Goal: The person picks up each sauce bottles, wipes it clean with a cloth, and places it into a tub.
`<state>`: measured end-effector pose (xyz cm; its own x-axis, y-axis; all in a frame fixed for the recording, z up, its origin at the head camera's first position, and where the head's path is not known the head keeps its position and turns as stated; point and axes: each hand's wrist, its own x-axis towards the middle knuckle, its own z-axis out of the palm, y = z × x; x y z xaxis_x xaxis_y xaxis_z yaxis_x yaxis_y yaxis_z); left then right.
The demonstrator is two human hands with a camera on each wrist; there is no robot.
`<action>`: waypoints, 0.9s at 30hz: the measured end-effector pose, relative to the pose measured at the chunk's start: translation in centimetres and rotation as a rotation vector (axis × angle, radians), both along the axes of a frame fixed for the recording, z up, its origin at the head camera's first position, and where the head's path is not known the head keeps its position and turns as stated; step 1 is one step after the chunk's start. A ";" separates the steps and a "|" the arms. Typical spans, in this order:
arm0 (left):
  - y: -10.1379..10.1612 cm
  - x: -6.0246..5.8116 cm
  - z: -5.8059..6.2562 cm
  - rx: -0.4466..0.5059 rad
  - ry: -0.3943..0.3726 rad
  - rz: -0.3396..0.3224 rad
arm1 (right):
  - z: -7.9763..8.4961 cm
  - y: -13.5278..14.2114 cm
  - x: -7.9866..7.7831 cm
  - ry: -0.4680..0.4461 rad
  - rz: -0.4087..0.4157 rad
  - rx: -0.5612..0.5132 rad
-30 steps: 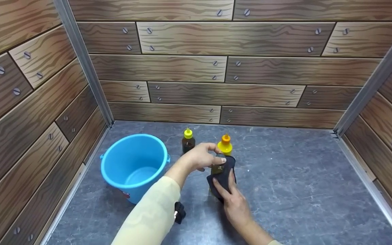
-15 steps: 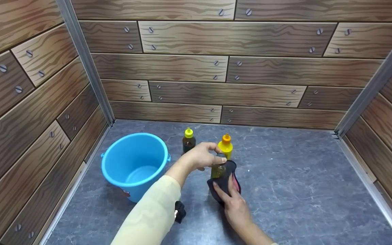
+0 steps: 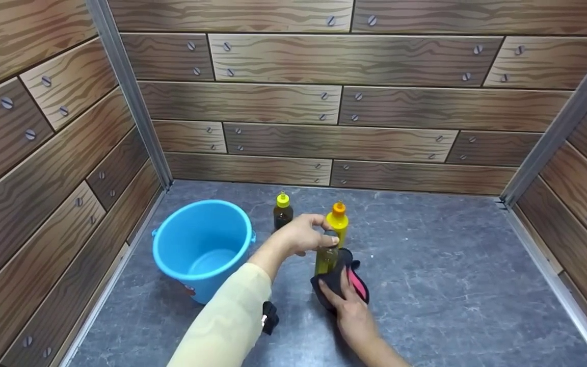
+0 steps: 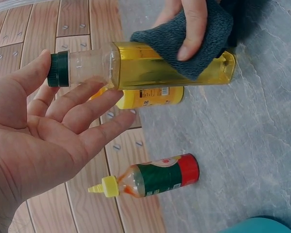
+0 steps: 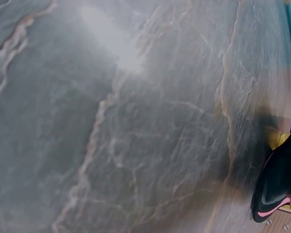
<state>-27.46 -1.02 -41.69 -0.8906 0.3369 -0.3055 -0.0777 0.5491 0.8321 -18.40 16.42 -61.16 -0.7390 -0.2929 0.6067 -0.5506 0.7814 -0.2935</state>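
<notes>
My left hand (image 3: 301,235) pinches the dark green cap of an oil bottle (image 3: 326,260) between thumb and index finger, the other fingers spread out in the left wrist view. Yellow oil fills the lower part of this clear bottle, which stands upright. Around its lower part my right hand (image 3: 355,311) holds a dark cloth (image 4: 218,36), fingers pressing it to the bottle's side. The cloth has a pink patch along its right edge in the head view. Only a dark, pink-lined edge of the cloth shows in the right wrist view.
A yellow squeeze bottle (image 3: 338,221) with an orange cap stands just behind the oil bottle. Left of it is a sauce bottle (image 3: 283,216) with a yellow nozzle. A blue bucket (image 3: 202,290) stands at the left. Wood-patterned walls (image 3: 273,102) enclose the grey marbled surface (image 3: 451,285).
My right hand's cloth has slid down the oil bottle, baring more of its upper part, and its pink patch has come into view. My left hand stays at the cap.
</notes>
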 end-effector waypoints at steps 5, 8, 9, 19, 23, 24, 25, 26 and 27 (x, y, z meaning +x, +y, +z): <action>-0.1 0.1 -0.2 0.001 0.012 -0.004 | 0.7 0.2 0.4 -0.184 -0.024 0.081; -0.1 0.1 -0.2 0.005 0.020 -0.008 | 1.3 0.3 0.5 -0.272 -0.031 0.122; -0.1 0.1 -0.3 0.005 0.024 -0.010 | 1.4 0.3 0.5 -0.299 -0.032 0.133; 0.0 0.1 -0.4 0.002 0.020 -0.006 | 2.5 0.1 0.5 -0.448 -0.075 0.227; 0.0 0.2 -0.4 -0.002 0.027 0.004 | 2.8 0.0 0.4 -0.489 -0.098 0.263; 0.0 0.2 -0.4 -0.002 0.028 0.005 | 2.9 0.0 0.3 -0.498 -0.105 0.272; 0.0 0.2 -0.4 0.000 0.028 0.004 | 3.0 0.1 0.3 -0.506 -0.114 0.283; 0.0 0.2 -0.4 0.001 0.029 0.004 | 3.1 0.1 0.3 -0.508 -0.123 0.292; 0.1 0.3 -0.4 0.004 0.028 0.005 | 3.2 0.1 0.3 -0.503 -0.132 0.303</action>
